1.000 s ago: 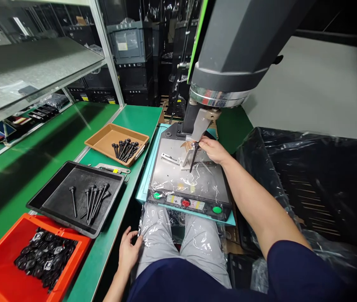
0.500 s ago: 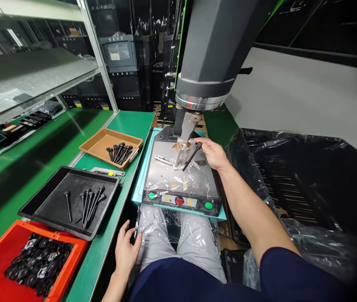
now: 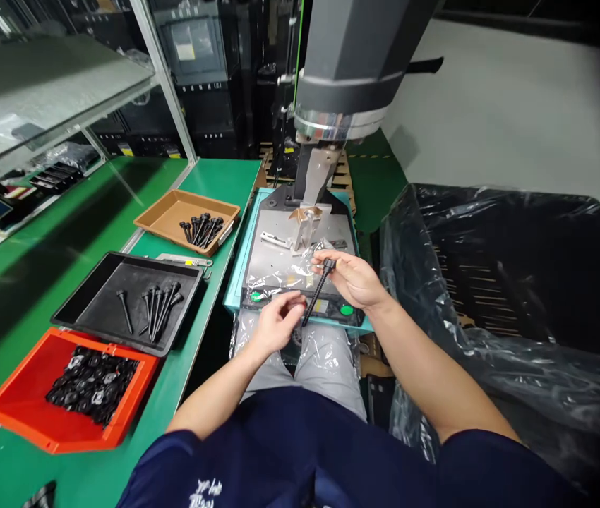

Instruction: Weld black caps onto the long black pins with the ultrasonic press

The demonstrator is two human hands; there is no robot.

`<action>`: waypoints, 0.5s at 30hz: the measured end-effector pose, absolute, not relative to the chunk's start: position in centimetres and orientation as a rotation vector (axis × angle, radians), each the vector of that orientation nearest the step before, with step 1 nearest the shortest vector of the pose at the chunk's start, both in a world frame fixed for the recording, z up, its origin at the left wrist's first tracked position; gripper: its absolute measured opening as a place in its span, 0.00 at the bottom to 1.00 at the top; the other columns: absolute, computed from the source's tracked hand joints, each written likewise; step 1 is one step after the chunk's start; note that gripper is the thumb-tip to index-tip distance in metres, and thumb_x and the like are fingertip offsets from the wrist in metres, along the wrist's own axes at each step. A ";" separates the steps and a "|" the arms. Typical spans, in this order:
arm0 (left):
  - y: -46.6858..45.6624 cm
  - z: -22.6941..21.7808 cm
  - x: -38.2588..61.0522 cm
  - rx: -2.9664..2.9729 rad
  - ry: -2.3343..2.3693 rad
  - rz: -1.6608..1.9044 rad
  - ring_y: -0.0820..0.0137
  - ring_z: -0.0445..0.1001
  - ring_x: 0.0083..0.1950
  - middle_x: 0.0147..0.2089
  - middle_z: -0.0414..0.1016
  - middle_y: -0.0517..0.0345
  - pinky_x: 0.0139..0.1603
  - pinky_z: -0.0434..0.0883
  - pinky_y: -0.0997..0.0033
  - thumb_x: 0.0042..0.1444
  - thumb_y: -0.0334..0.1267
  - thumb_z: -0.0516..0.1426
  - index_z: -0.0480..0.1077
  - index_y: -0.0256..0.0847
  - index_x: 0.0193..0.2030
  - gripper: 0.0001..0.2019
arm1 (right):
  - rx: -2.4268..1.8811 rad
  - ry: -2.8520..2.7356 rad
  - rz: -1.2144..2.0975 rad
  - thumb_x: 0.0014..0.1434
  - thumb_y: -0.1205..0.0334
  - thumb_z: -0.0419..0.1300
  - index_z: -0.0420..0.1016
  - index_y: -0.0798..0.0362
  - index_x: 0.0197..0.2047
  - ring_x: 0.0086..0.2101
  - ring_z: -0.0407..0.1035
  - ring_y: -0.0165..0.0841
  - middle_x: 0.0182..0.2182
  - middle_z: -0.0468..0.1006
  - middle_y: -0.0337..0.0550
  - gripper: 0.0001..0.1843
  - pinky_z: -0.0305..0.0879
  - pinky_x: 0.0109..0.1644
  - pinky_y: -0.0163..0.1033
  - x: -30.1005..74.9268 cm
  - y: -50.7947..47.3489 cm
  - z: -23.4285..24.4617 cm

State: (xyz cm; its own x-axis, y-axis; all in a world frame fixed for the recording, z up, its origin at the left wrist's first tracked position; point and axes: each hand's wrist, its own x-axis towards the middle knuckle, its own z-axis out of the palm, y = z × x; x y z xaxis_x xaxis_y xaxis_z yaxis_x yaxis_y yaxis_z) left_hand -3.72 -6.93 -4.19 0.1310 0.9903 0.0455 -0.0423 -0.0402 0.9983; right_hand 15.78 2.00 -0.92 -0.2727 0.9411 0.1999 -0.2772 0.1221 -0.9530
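My right hand (image 3: 356, 281) pinches a black ribbed rod (image 3: 317, 293) by its wider knobbed head. The rod slants down and left over the front of the press machine's base. My left hand (image 3: 280, 321) is beside the rod's lower end with its fingers loosely curved; it does not appear to grip the rod. Behind both hands a metal fixture (image 3: 305, 231) stands on the steel plate (image 3: 273, 264), under the grey machine head (image 3: 345, 85). Clear plastic film covers the front of the plate and the green buttons (image 3: 346, 310).
To the left, a brown tray (image 3: 159, 208) and a black tray (image 3: 93, 310) hold similar rods. An orange bin (image 3: 30, 416) contains small black parts (image 3: 91, 384). A large plastic-lined container (image 3: 411, 233) stands on the right. A shelf (image 3: 51, 77) overhangs the green table (image 3: 220, 176).
My right hand has drawn the rod away from the fixture, toward me. My left hand has risen from beside my leg to near the rod's lower end. The view has tilted down.
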 end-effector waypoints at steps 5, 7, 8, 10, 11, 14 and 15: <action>-7.6 -6.7 -1.1 0.996 0.909 0.996 0.68 0.80 0.37 0.40 0.81 0.48 0.47 0.76 0.63 0.53 0.52 0.64 0.73 0.34 0.48 0.24 | -0.823 -1.236 1.525 0.54 0.38 0.67 0.79 0.47 0.43 0.50 0.72 0.44 0.50 0.77 0.47 0.23 0.69 0.58 0.55 15.1 -1.6 -4.9; -8.4 -7.5 -1.0 0.951 0.900 0.959 0.69 0.79 0.35 0.37 0.81 0.49 0.45 0.76 0.65 0.52 0.53 0.65 0.73 0.33 0.46 0.24 | -0.838 -1.192 1.555 0.54 0.39 0.68 0.79 0.47 0.43 0.49 0.73 0.44 0.50 0.77 0.47 0.22 0.69 0.58 0.55 15.1 -2.6 -6.1; -8.8 -7.7 -1.1 0.941 0.904 0.945 0.69 0.79 0.35 0.37 0.81 0.49 0.44 0.76 0.66 0.51 0.53 0.65 0.73 0.33 0.45 0.24 | -0.844 -1.169 1.571 0.54 0.39 0.68 0.80 0.47 0.43 0.49 0.73 0.43 0.51 0.77 0.47 0.22 0.69 0.58 0.55 15.1 -3.0 -6.6; -9.4 -8.1 -1.2 0.926 0.921 0.928 0.70 0.79 0.34 0.37 0.81 0.50 0.42 0.75 0.67 0.51 0.53 0.66 0.73 0.34 0.44 0.24 | -0.855 -1.130 1.604 0.55 0.40 0.68 0.80 0.48 0.43 0.48 0.73 0.43 0.51 0.77 0.47 0.22 0.69 0.58 0.56 15.1 -3.5 -7.4; -9.6 -8.2 -1.3 0.915 0.931 0.919 0.70 0.79 0.33 0.36 0.81 0.50 0.41 0.75 0.68 0.50 0.53 0.66 0.73 0.34 0.44 0.24 | -0.859 -1.116 1.617 0.55 0.40 0.68 0.80 0.48 0.43 0.49 0.73 0.43 0.51 0.77 0.47 0.21 0.69 0.58 0.55 15.1 -3.7 -7.7; -9.9 -8.5 -1.3 0.885 0.960 0.904 0.71 0.78 0.33 0.36 0.81 0.50 0.40 0.74 0.70 0.50 0.51 0.66 0.73 0.34 0.44 0.23 | -0.852 -1.083 1.648 0.55 0.42 0.68 0.80 0.49 0.43 0.49 0.73 0.43 0.51 0.76 0.48 0.21 0.70 0.58 0.54 15.0 -4.1 -8.2; -10.0 -8.5 -1.3 0.880 0.968 0.903 0.71 0.78 0.33 0.37 0.81 0.50 0.40 0.73 0.70 0.50 0.50 0.66 0.73 0.34 0.43 0.22 | -0.846 -1.077 1.657 0.55 0.42 0.68 0.80 0.49 0.43 0.49 0.73 0.42 0.51 0.76 0.48 0.21 0.70 0.57 0.54 14.9 -4.1 -8.3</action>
